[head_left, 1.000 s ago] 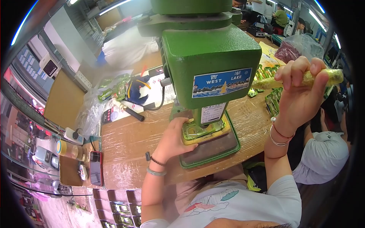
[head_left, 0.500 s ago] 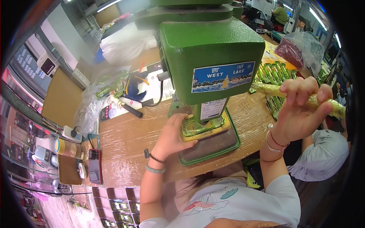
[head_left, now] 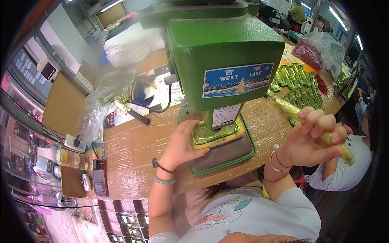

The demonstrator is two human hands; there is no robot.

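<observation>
Two hands: right point(head_left: 311, 141) curled round lever point(head_left: 289, 108), left point(head_left: 180, 146) half-open, clasping frame point(head_left: 221, 143).

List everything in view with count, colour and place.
Table: one, brown, centre
Press: one, green, on table
Lever: one, yellow-wrapped, press's right side
Fixture: one, yellow, under press
Translucent piece: one, green, in fixture
Similar pieces: many, green, right of press
Bag: one, clear, far right
Phone: one, dark, left
Jar: one, yellow lid, left
Tray: one, dark, lower left
Other people: several, mixed clothing, right
Left hand: one, fingers on fixture's left end
Right hand: one, curled around lever
</observation>
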